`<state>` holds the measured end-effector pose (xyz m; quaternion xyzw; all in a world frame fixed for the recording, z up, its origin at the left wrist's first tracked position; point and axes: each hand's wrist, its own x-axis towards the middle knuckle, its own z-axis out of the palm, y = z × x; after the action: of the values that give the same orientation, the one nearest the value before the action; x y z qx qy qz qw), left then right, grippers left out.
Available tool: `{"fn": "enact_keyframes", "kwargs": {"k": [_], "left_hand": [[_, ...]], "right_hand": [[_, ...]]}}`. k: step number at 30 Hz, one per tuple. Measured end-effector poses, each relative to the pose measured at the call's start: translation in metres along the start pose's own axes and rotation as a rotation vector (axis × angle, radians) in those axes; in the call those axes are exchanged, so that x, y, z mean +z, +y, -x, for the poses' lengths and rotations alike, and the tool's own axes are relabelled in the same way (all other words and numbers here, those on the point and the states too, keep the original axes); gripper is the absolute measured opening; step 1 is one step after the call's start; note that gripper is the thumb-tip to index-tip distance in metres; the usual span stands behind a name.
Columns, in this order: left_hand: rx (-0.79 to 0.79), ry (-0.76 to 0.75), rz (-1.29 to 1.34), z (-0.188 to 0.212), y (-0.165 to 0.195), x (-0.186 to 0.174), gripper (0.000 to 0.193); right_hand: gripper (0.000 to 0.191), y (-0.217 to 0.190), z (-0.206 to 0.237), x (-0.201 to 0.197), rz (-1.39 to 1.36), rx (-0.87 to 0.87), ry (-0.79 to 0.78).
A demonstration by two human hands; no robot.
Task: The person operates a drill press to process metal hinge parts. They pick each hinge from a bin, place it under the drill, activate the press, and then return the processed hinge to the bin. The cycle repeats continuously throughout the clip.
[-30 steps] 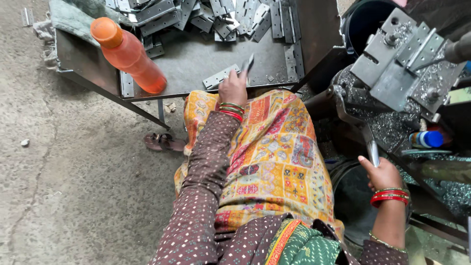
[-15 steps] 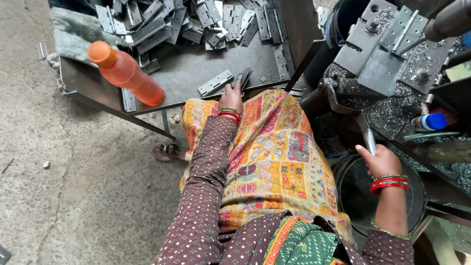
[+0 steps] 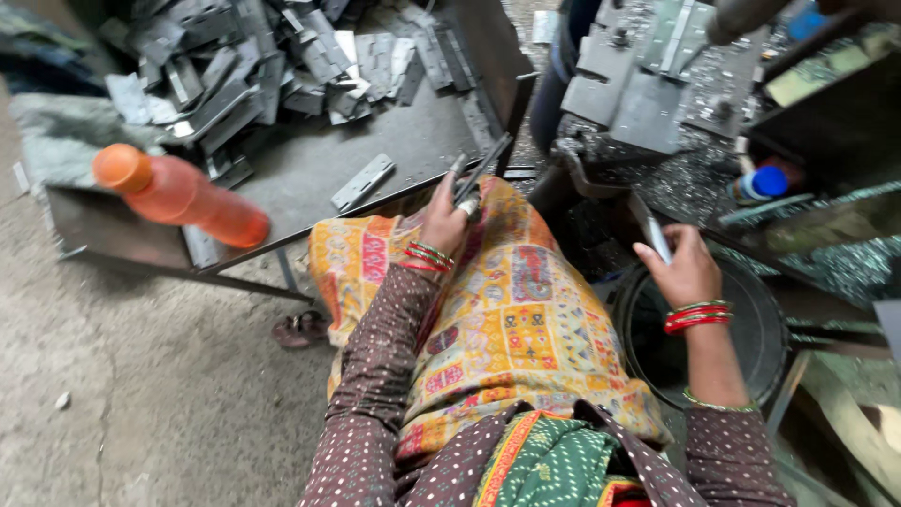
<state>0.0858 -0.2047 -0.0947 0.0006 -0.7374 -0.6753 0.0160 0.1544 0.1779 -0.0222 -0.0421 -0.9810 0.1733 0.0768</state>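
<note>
Left hand (image 3: 443, 218) grip closed around a thin dark metal strip (image 3: 481, 169); strip runs up and to the right out of the fingers, its far end over the near edge of the table (image 3: 282, 178). Strip looks flat, narrow, grey-black, slightly shiny at the held end. Hand rests above the knee, on the patterned yellow cloth (image 3: 507, 319). Red bangles at the wrist.

Left of that hand: orange plastic bottle (image 3: 178, 195) lying on the table's left corner. Behind it, a loose heap of grey metal plates (image 3: 282, 56). One flat plate with holes (image 3: 363, 181) lies alone on bare tabletop, near the left hand but not touching.

Right hand (image 3: 688, 270) grip closed around a pale metal handle (image 3: 652, 225), which rises up and left from the fist. Red bangles at this wrist too. Below this hand, a dark round tub (image 3: 751, 329). Beyond it, a grey metal press fixture (image 3: 648, 75), littered with metal chips.
</note>
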Motion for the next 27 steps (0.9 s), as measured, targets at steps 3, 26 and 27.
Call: {"fn": "enact_keyframes", "kwargs": {"k": [3,26,27], "left_hand": [[0.226,-0.153,0.042,0.012,0.012,0.049,0.067],[-0.368,-0.578,0.856,0.070,0.033,0.170,0.046],[-0.361,-0.588,0.860,0.071,0.034,0.168,0.045]], "right_hand": [[0.058,-0.004,0.009,-0.004,-0.269,-0.151,0.080],[0.025,0.032,0.014,0.006,-1.206,0.129,-0.248],[0.025,0.036,0.015,0.008,-1.180,0.113,-0.252]]}}
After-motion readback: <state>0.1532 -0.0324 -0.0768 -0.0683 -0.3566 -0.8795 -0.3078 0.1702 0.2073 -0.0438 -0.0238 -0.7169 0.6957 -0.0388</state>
